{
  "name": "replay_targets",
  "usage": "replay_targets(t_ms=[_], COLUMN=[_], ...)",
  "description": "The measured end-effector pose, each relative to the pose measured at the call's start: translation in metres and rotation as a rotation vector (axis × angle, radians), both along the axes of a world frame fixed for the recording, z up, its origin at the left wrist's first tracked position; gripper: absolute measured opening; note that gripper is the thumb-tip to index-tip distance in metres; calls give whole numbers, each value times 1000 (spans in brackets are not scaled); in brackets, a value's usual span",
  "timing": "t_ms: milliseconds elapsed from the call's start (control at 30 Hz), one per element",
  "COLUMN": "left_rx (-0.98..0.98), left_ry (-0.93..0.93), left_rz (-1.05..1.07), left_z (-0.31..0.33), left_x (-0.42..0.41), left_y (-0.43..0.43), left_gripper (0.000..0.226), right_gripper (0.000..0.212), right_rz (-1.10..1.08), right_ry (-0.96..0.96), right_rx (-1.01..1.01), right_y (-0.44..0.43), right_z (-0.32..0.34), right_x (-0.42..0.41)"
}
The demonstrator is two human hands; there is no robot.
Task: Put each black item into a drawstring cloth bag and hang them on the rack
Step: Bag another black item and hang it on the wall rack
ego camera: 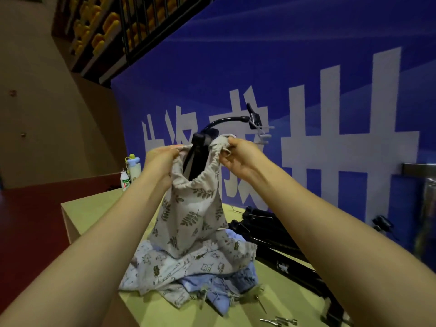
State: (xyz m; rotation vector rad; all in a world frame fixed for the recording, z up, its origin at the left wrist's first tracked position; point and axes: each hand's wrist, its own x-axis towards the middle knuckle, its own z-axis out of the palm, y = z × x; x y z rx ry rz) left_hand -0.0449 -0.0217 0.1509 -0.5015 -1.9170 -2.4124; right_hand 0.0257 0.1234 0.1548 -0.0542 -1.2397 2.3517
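A beige drawstring bag with a leaf print (pixel 188 208) stands upright over the table, held up by both hands. My left hand (pixel 160 159) grips the left side of its gathered mouth and my right hand (pixel 238 156) grips the right side. A black item (pixel 197 156) sticks out of the bag's mouth, and a curved black arm with a clamp (pixel 236 119) shows above it. Several more cloth bags (pixel 188 274), printed and pale blue, lie heaped under the held bag. More black items (pixel 271 234), long and tripod-like, lie on the table at the right.
The tan table (pixel 94 208) runs from the left to the bottom right; small metal hooks (pixel 278 320) lie near its front. Two bottles (pixel 131 171) stand at the far left corner. A blue banner wall (pixel 306 90) rises behind. A metal post (pixel 424 208) is at the right edge.
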Motion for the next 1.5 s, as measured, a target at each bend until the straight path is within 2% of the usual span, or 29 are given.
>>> replay_targets(t_ms=[100,200,367,467,533,600,767,867,933,1067,1233,1300,1400,1500], left_rx=[-41,-17,-199,-206,-206,-197,-224,-154,-97,-27,-7,1,23,-16], left_ry=[-49,-46,125,282,371,402,323,275,229,176,170,140,68,-29], left_rz=[54,42,-68,-44,-35,-59,-128,-121,-177,-298,-353,-391,-438,-473], left_z=[-8,-8,10,21,27,36,48,46,43,39,40,37,21,-11], left_x=[-1,-2,33,55,71,88,122,137,148,181,231,252,279,303], left_y=[2,4,19,26,31,35,43,50,59,83,121,141,175,211], left_gripper=[15,18,47,52,62,60,55,47,40,29,19,19,21,23], right_gripper=[23,23,27,25,26,20,17,19,17,30,26,17,22,20], right_rz=[-25,-43,25,-33,-82,-137,-160,-149,-213,-376,-586,-642,-712,-631], right_ry=[-106,-69,30,1,49,94,171,233,226,188,137,98,-50,-195], right_rx=[105,105,303,385,391,380,385,354,397,451,598,636,690,621], right_y=[8,16,2,-8,-14,-17,-10,0,8,33,73,88,118,155], right_z=[-12,-15,-3,13,27,39,43,35,29,22,20,16,-1,-34], right_x=[3,9,22,30,39,51,83,103,116,153,210,240,286,329])
